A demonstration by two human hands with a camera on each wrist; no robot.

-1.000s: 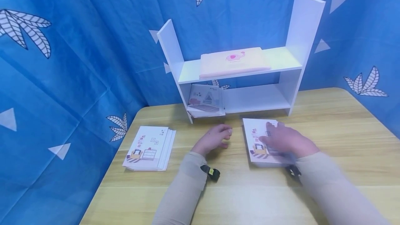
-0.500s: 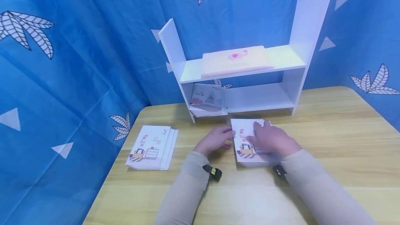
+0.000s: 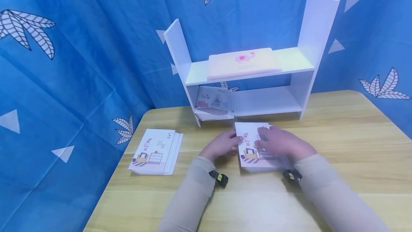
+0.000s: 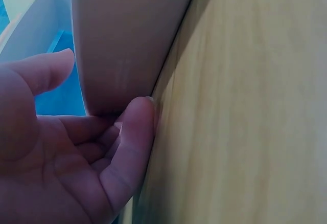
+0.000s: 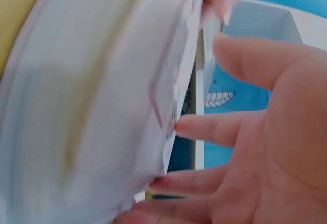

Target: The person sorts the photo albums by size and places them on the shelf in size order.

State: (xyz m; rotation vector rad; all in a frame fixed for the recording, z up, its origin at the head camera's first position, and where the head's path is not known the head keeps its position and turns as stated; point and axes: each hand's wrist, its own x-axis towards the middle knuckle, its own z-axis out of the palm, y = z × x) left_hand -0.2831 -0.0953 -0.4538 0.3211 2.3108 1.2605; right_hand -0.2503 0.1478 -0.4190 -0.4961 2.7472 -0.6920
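Note:
A stack of white booklets [image 3: 254, 158] with a room drawing on the cover lies flat on the wooden table [image 3: 338, 153], just in front of the shelf. My right hand [image 3: 273, 140] lies palm down on top of it with its fingers [image 5: 204, 129] straight and spread over the pages [image 5: 92, 106]. My left hand [image 3: 236, 142] is at the stack's left edge. In the left wrist view that edge [image 4: 127, 40] sits between the thumb and the curled fingers [image 4: 138, 127], which touch its underside at the table.
A white two-level shelf [image 3: 289, 63] stands at the back against the blue curtain. A pink elephant book [image 3: 241, 62] lies on its upper board, and a booklet [image 3: 214, 105] leans in the lower left bay. A second booklet stack [image 3: 156, 151] lies on the table's left.
My right hand has slid the booklet stack to the left, up against my left hand, whose fingers now meet the stack's edge.

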